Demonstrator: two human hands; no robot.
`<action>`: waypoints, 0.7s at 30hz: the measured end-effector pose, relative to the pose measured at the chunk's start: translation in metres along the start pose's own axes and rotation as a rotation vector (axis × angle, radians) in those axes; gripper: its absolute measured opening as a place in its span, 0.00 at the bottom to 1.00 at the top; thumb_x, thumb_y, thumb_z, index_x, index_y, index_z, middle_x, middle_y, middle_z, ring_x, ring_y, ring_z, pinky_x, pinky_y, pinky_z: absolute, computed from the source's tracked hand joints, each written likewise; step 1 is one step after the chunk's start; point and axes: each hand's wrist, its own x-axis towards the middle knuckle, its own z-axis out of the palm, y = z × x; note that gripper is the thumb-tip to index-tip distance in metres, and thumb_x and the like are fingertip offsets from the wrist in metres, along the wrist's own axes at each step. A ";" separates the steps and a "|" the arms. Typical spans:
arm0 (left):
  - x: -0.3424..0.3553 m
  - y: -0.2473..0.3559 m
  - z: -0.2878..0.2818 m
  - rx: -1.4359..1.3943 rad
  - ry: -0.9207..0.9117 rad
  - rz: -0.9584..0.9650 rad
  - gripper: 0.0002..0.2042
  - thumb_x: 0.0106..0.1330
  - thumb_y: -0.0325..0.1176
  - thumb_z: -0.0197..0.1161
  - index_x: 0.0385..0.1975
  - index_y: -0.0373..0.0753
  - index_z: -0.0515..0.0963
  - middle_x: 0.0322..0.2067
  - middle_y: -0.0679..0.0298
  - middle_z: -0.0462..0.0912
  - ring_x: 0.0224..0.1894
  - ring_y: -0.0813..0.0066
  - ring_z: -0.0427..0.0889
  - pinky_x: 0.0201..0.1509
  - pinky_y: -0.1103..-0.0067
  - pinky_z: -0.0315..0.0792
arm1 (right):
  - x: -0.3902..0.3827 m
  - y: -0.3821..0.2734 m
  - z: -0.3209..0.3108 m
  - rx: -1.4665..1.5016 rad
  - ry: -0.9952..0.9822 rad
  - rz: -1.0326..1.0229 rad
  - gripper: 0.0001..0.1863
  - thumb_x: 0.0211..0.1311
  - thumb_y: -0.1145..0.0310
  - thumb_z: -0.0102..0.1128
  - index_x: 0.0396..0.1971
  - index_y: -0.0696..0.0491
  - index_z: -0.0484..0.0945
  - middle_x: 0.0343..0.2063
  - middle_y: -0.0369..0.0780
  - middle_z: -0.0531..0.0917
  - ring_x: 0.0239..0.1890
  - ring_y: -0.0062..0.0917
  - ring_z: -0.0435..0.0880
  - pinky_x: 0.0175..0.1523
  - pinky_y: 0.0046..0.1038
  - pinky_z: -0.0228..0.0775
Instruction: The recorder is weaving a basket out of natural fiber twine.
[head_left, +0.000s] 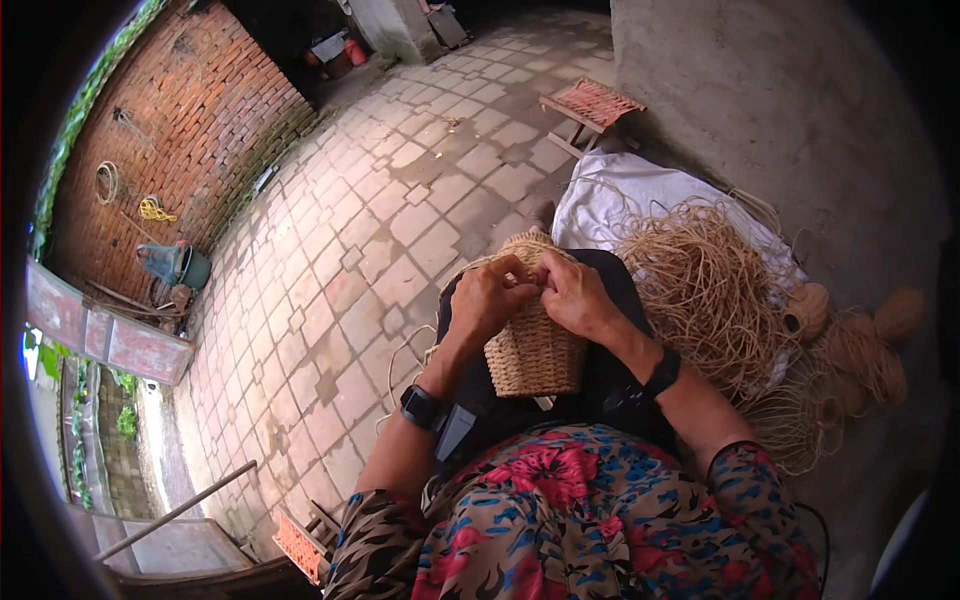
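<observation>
A woven straw-coloured basket (535, 355) rests on my lap over dark cloth, its flat base toward me and its rim facing away. My left hand (489, 300) is at the basket's upper left, thumb and fingers pinched together near the rim. Close beside it, my right hand (577, 296) is closed at the upper right of the weave, its fingertips almost meeting those of the left. The strand between the fingertips is too small to make out clearly. A loose cord (398, 362) loops out to the left of the basket.
A tangled heap of straw cord (705, 290) lies on a white sheet (615, 185) to my right, with wound balls of cord (806, 308) beside it. A low woven stool (592, 103) stands ahead by the grey wall (770, 110). Paving (340, 290) stretches left to a brick wall (190, 110).
</observation>
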 end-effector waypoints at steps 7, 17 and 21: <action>0.001 0.006 0.009 0.090 0.105 -0.016 0.18 0.49 0.39 0.72 0.39 0.43 0.78 0.24 0.59 0.84 0.27 0.71 0.84 0.31 0.74 0.74 | 0.004 0.004 0.001 -0.016 -0.035 0.058 0.11 0.48 0.74 0.58 0.33 0.52 0.69 0.28 0.46 0.81 0.37 0.48 0.81 0.43 0.46 0.71; 0.000 0.016 0.027 0.259 0.251 -0.090 0.19 0.57 0.44 0.62 0.48 0.50 0.75 0.26 0.54 0.83 0.32 0.54 0.84 0.37 0.63 0.75 | 0.009 0.019 0.012 -0.007 0.031 -0.107 0.14 0.50 0.74 0.56 0.38 0.53 0.67 0.28 0.49 0.81 0.36 0.50 0.80 0.41 0.48 0.71; -0.004 0.010 0.029 0.272 0.237 -0.065 0.20 0.57 0.40 0.63 0.50 0.50 0.73 0.25 0.53 0.82 0.30 0.55 0.84 0.36 0.64 0.76 | 0.010 0.008 0.002 0.124 0.064 0.024 0.12 0.51 0.74 0.57 0.37 0.53 0.68 0.26 0.47 0.81 0.32 0.48 0.81 0.38 0.45 0.72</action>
